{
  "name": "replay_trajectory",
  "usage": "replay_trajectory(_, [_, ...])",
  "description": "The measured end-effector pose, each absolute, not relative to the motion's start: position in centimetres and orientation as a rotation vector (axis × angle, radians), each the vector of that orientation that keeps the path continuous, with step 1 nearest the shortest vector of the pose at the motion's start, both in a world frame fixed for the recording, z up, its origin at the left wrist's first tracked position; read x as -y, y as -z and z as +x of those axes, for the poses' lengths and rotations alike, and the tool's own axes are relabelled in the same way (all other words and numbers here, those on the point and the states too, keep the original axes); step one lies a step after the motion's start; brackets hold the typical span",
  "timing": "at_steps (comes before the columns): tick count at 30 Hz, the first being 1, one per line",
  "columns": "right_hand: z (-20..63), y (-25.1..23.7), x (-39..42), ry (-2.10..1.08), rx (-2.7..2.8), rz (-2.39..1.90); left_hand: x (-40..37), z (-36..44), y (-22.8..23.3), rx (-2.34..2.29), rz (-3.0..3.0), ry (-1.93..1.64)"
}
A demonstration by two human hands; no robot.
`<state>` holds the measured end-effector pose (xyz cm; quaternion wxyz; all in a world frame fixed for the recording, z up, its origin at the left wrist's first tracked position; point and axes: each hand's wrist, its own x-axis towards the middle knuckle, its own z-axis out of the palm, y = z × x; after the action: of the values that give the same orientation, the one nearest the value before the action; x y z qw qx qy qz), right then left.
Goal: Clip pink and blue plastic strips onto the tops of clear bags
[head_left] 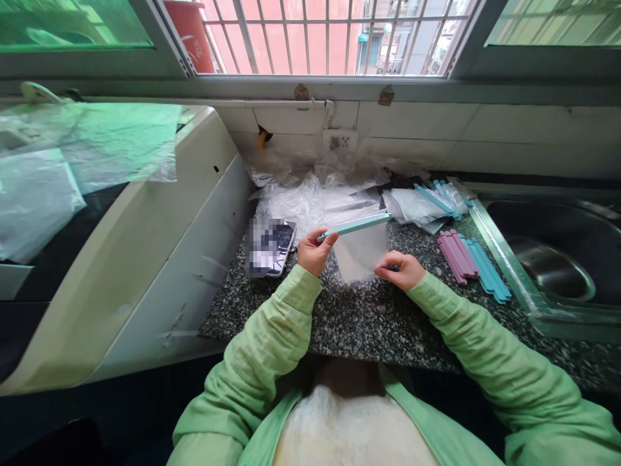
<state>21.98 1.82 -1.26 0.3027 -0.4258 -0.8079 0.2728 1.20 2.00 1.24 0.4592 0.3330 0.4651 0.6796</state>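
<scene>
My left hand (pixel 314 251) grips one end of a pale teal bag-sealing clip (pixel 359 224), which points up to the right above the counter. Below the clip hangs a translucent plastic bag (pixel 361 251). With thumb and fingers closed, my right hand (pixel 400 268) pinches the bag's lower right corner. To the right, pink clips (pixel 457 257) lie beside several blue clips (pixel 486 268) on the speckled counter. More blue clips (pixel 439 199) rest on flat clear bags (pixel 412 204) behind them.
A phone (pixel 279 249) lies left of my hands. Crumpled clear plastic (pixel 301 200) is heaped along the wall. A metal sink (pixel 538 310) borders the counter at right, and a large beige machine (pixel 160 213) stands at left. Behind is a barred window (pixel 320 39).
</scene>
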Motion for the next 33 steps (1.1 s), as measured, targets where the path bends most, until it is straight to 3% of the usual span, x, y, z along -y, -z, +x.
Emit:
replay_trajectory(14, [22.1,1.3,-2.0,-0.559,2.268,-1.080,-2.3,1.2,-1.0,-1.123,0.806,-1.687])
replay_trajectory(24, [23.8,-1.1,-1.8,0.151,1.835,-1.148,-1.8,1.4,-0.9,-1.055,1.033,-1.529])
replay_trajectory(33, [23.6,-1.5,-1.9,0.304,2.125,-1.229,-1.6,0.9,-0.9,-0.981,1.553,-1.442])
